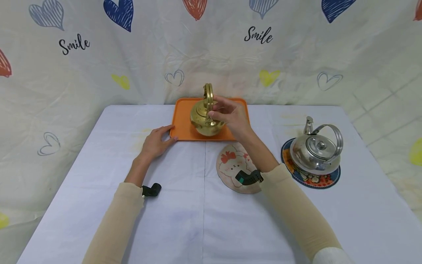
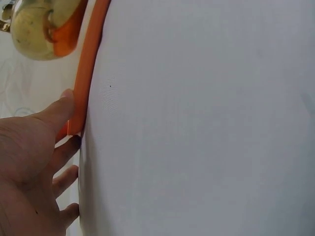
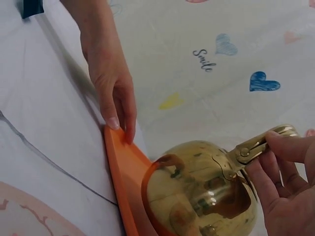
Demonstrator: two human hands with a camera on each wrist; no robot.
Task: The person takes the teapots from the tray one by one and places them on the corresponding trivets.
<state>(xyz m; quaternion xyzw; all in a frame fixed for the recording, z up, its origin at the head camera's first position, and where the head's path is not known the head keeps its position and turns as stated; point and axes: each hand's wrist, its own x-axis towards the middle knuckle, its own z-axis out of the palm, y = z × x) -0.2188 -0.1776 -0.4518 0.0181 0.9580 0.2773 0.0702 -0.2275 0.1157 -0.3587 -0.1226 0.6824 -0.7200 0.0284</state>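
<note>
A shiny brass kettle [image 1: 206, 123] is over an orange tray [image 1: 182, 126] at the back of the table. My right hand [image 1: 230, 113] grips its raised handle between thumb and fingers, as the right wrist view shows. A narrow pale gap lies between kettle and tray rim in the left wrist view; whether the base touches the tray I cannot tell. With thumb and index finger, my left hand [image 1: 156, 143] pinches the tray's front left corner. Its other fingers [image 2: 66, 179] spread beside the rim.
To the right, a steel kettle [image 1: 313, 156] stands on a round patterned mat [image 1: 324, 181]. A pale round mat [image 1: 227, 168] with a cartoon face lies in front of the tray, partly beneath my right forearm. Behind the white-covered table [image 1: 171, 220] hangs a printed sheet [image 1: 211, 47].
</note>
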